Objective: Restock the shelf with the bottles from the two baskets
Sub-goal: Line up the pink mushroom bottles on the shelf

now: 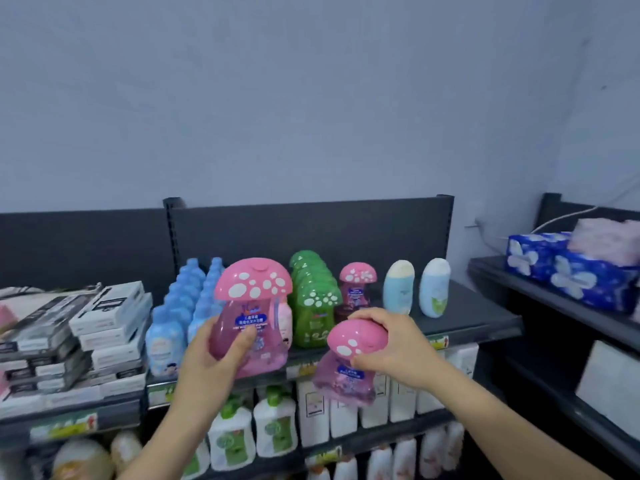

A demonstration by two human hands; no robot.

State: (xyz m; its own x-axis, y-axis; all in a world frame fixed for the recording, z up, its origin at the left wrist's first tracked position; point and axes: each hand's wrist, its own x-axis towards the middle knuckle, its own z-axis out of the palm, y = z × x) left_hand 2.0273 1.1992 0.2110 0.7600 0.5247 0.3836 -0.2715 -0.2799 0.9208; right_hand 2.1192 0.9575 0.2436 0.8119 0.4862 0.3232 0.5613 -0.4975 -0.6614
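My left hand grips the body of a pink mushroom-capped bottle, held upright just in front of the top shelf. My right hand holds a second pink mushroom bottle by its cap, tilted, below the shelf's front edge. On the shelf stand a row of green mushroom bottles, one more pink mushroom bottle further back, rows of blue bottles and two pale blue bottles. No baskets are in view.
Stacked grey and white boxes fill the shelf to the left. White bottles with green tops and other white bottles line the lower shelves. Blue tissue packs lie on a separate shelf at the right. A bare wall rises behind.
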